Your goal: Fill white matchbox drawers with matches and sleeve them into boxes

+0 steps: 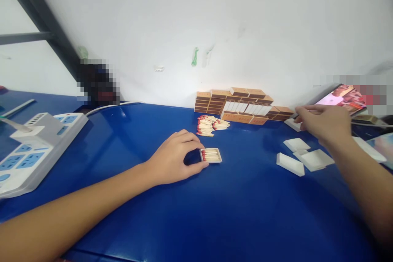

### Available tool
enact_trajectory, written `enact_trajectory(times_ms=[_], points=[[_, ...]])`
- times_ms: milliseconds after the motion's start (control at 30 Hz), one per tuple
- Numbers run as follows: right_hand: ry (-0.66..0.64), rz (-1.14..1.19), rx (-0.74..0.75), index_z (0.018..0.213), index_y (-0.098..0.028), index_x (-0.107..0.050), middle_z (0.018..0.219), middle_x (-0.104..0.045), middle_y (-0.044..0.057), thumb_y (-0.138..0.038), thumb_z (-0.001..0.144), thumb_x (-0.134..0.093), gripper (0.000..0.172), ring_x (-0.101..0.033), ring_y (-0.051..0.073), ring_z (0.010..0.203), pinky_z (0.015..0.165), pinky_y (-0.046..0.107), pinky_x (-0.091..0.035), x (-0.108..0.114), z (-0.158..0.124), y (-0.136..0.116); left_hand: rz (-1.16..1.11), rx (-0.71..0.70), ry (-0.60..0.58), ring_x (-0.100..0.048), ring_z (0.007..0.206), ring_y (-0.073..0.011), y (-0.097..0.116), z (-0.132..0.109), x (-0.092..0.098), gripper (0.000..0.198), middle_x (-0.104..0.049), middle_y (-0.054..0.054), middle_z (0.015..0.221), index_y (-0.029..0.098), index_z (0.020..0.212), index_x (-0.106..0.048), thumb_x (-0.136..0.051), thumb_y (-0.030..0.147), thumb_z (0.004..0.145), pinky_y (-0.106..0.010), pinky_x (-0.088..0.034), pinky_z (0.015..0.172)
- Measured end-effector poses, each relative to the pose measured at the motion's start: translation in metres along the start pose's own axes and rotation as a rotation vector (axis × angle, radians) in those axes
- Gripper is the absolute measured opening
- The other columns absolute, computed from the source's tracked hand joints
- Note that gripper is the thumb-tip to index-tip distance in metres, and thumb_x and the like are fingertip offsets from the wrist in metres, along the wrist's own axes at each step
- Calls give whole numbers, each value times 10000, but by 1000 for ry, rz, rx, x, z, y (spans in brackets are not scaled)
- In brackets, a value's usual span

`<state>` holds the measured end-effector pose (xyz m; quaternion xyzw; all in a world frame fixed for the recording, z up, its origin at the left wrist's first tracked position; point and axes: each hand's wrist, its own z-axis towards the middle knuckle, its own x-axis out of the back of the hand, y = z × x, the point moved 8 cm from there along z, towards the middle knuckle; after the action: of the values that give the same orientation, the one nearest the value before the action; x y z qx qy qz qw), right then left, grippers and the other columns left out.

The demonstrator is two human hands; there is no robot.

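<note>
My left hand [179, 157] lies on the blue table with thumb and fingers closed about the left end of a small white matchbox tray [220, 160]. Matches [211, 155] lie side by side in that tray, red heads to the left. Just behind it is a loose pile of red-tipped matches [211, 125]. At the right, my right hand [324, 123] pinches a white matchbox tray [291, 124] beside the end of the stacked boxes. Its fingertips partly cover this tray. Several more white trays [290, 164] lie scattered below that hand.
Stacked brown matchboxes [210, 104] stand against the white wall, with white boxes among them. A lit screen [340, 98] leans behind my right hand. On the left sits a power strip [46, 151] with a plugged-in adapter and cable. A white cable [104, 108] runs along the wall.
</note>
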<state>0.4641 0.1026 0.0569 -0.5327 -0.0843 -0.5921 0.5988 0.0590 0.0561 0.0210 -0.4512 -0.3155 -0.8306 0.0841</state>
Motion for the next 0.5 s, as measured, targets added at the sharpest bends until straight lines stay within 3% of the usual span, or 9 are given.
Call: enact_trajectory(times_ms=[133,300,500], points=[[-106,69,-220,873,-32,-814,593,-706,171,-320,851,-740,298,-608,181,504,499,364,-385,-4,-10,0,10,-3,-9,-645,1034,-242,0,0,-1,268,-734,-66,1108,215,1124,-755,-760,401,931,-451,-519,975],[-132,181,-353,754,-44,-746,669,-699,178,-368,875,-724,346,-550,143,513,474,350,-298,-7,-22,-2,9,2,10,-647,1040,-237,0,1,0,284,-730,-70,1128,211,1147,-753,-754,405,939,-452,-516,988],[-111,340,-395,789,-124,-653,789,-732,135,-167,908,-701,136,-502,84,496,442,253,-356,-25,-17,18,36,6,-23,-638,1045,-247,-2,0,-3,298,-731,-67,1128,215,1136,-761,-755,439,940,-452,-513,973]])
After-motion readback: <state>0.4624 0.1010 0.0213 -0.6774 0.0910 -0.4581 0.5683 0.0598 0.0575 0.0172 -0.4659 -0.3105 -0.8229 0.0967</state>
